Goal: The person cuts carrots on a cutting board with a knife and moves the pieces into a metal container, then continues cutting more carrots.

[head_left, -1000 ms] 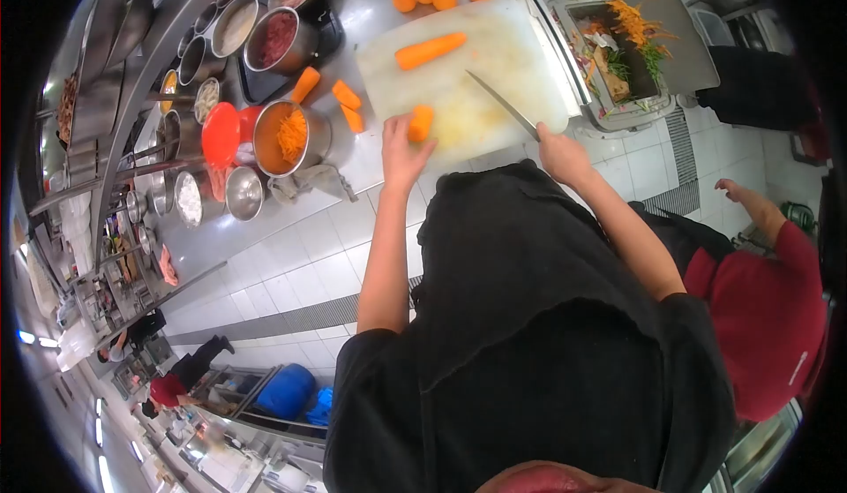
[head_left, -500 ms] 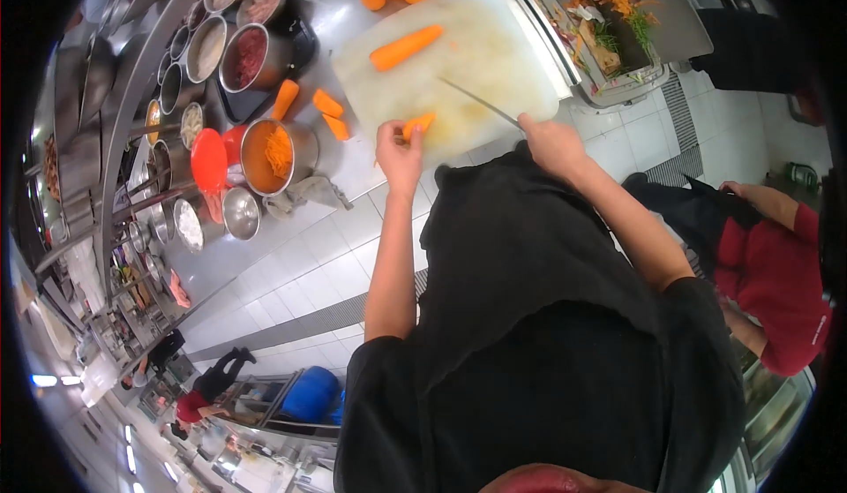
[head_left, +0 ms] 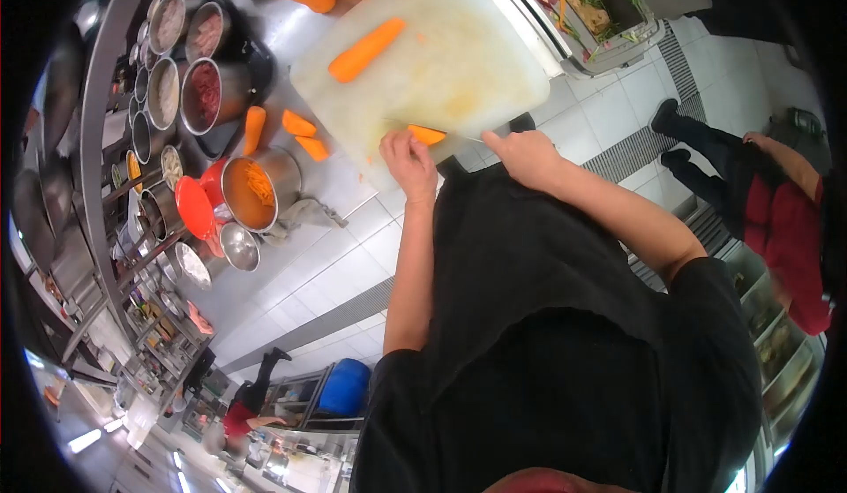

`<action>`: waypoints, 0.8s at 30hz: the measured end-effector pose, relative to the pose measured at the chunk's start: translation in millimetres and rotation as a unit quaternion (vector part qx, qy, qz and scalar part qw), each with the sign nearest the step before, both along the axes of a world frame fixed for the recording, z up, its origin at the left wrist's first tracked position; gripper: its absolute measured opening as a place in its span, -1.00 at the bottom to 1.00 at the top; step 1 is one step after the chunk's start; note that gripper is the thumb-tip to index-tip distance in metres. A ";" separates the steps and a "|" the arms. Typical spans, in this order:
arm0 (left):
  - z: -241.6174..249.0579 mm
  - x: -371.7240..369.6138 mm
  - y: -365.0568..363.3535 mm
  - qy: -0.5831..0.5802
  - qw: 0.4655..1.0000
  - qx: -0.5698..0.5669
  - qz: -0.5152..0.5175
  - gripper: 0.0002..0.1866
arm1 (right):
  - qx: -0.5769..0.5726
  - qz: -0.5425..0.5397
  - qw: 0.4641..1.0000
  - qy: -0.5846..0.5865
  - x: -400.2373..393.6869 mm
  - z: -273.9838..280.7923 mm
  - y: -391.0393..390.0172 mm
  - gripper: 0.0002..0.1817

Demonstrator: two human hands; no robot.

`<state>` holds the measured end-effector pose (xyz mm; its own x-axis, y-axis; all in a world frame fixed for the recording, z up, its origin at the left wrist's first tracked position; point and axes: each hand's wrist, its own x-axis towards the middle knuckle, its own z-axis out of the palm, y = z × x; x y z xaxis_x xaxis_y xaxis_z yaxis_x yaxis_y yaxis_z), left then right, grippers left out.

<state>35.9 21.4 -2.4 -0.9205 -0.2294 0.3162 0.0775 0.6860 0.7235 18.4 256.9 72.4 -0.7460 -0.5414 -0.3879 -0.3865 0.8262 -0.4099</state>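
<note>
Two hands at the near edge of the cutting board [head_left: 459,60]: left hand [head_left: 408,162] pinching a carrot piece [head_left: 427,134], right hand [head_left: 527,156] clenched on a knife, blade barely visible. Farther off, a whole carrot [head_left: 366,50] on the board.

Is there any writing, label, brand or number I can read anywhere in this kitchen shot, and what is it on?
None can be read.
Cutting board: plain white, no marks.
Metal pots and red lid: no labels show.
Black apron: no print shows.
Red shirt of the person at the right: too blurred to tell.
Blue bin and far shelves: too small to read.
</note>
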 end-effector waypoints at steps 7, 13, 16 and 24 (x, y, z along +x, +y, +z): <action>-8.8 -2.4 0.2 0.029 0.999 -0.021 0.009 -0.84 | -0.004 -0.006 1.000 0.004 6.7 54.1 13.8 -0.78; -10.6 -1.4 0.9 0.026 0.999 0.021 0.017 -0.82 | 0.001 -0.013 1.000 -0.004 13.5 54.3 23.1 -0.79; -11.5 -1.0 0.8 0.027 0.999 0.033 0.019 -0.82 | -0.001 -0.003 1.000 -0.016 9.1 50.8 18.5 -0.80; -8.0 -3.1 -1.0 0.028 0.999 0.003 0.014 -0.81 | -0.016 0.027 0.999 -0.025 -17.6 31.8 -17.8 -0.74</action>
